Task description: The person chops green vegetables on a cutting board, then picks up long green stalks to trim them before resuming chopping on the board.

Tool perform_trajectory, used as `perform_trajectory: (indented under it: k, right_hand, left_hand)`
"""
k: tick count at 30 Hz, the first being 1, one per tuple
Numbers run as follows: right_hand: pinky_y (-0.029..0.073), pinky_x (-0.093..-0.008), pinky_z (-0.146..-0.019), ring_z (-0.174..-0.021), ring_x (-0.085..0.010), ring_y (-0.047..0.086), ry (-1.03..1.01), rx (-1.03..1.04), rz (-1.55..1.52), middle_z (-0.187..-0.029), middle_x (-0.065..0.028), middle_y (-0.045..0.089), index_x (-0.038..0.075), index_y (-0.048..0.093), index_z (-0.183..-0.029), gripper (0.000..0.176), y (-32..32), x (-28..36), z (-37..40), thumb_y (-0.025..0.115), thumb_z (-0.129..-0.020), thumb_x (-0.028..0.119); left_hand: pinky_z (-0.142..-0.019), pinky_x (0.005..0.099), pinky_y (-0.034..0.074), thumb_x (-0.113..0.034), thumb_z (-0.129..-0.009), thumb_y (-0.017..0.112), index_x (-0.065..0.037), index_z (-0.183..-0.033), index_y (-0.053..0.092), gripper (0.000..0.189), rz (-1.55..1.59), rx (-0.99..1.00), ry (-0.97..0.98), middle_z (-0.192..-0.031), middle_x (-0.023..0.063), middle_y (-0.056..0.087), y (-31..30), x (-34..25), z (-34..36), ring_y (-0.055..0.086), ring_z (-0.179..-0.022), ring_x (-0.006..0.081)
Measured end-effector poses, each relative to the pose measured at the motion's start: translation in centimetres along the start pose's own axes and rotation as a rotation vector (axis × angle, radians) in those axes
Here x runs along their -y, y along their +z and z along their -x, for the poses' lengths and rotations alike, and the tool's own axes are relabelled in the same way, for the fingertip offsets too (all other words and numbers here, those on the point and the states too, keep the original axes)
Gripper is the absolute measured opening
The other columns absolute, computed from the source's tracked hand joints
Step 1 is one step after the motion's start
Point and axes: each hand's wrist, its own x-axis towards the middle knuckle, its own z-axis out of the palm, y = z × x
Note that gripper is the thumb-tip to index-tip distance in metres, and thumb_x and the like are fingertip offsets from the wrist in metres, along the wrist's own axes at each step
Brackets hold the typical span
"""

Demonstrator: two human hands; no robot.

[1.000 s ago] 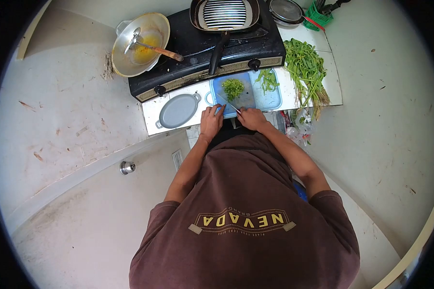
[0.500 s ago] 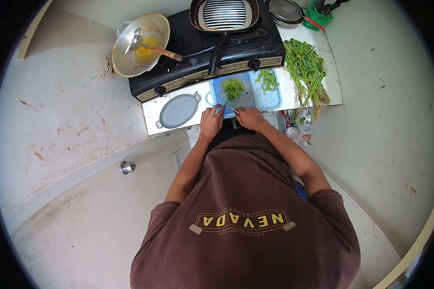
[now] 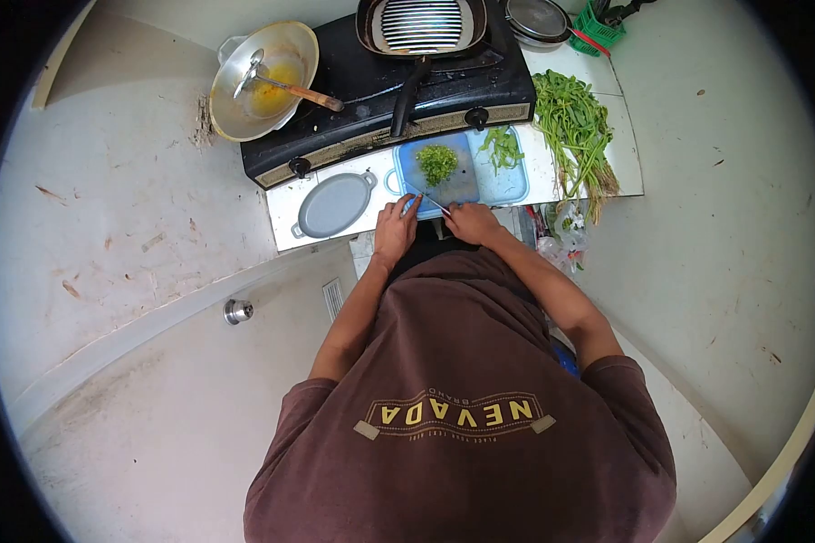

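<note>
A blue cutting board (image 3: 459,188) lies at the counter's front, with a heap of finely chopped greens (image 3: 436,166) on it. My right hand (image 3: 472,223) is closed around a knife (image 3: 436,204), whose blade slants across the board's front part towards my left fingers. At the board's front left corner, my left hand (image 3: 396,232) has its fingers bent and close together beside the knife tip. Whatever they pinch is too small to make out. Several cut green leaves (image 3: 501,147) lie in the light blue tray (image 3: 520,188) at the right of the board.
Behind the board stands a black gas stove (image 3: 353,136) with a grill pan (image 3: 426,54) and a wok (image 3: 231,122) holding a ladle (image 3: 303,93). A grey oval plate (image 3: 335,206) lies left, leafy greens (image 3: 570,122) right. Strainers (image 3: 536,20) and a green basket (image 3: 598,32) are farther back.
The knife tip has shifted slightly beside my left fingers. Both hands stay in nearly the same place, and the heap of chopped greens looks the same.
</note>
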Motion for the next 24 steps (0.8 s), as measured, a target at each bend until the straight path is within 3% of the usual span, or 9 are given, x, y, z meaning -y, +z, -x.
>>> perform_trajectory:
  k: [4,13,24]
  right_hand:
    - [0.057,-0.0540,-0.074,-0.080,-0.0440,0.071,-0.046,-0.011,-0.003,-0.083,-0.0261,0.071,-0.004,0.065,-0.098,0.040,0.2,-0.1,-0.8,0.053,-0.100,0.035]
    - [0.057,-0.0539,-0.076,-0.080,-0.0433,0.072,0.059,-0.009,-0.015,-0.086,-0.0240,0.072,-0.001,0.065,-0.099,0.036,0.1,-0.4,-0.4,0.053,-0.099,0.032]
    - [0.057,-0.0541,-0.080,-0.085,-0.0429,0.072,0.044,0.045,-0.037,-0.089,-0.0252,0.072,-0.001,0.065,-0.103,0.037,-0.4,-0.1,-0.3,0.053,-0.100,0.034]
  left_hand:
    - [-0.087,0.0425,0.049,-0.008,-0.089,0.064,-0.015,-0.141,0.059,0.052,-0.020,-0.016,0.005,-0.135,0.0050,0.058,0.4,0.1,-0.1,0.059,-0.101,0.0288]
    - [-0.089,0.0425,0.049,-0.008,-0.090,0.064,-0.015,-0.143,0.057,0.053,-0.029,0.001,-0.019,-0.135,0.0052,0.059,-0.4,-0.7,0.0,0.059,-0.104,0.0289]
    - [-0.086,0.0435,0.049,-0.012,-0.094,0.062,-0.013,-0.141,0.057,0.048,0.015,-0.037,-0.041,-0.128,0.0074,0.059,-0.2,-0.8,-0.7,0.058,-0.102,0.0299]
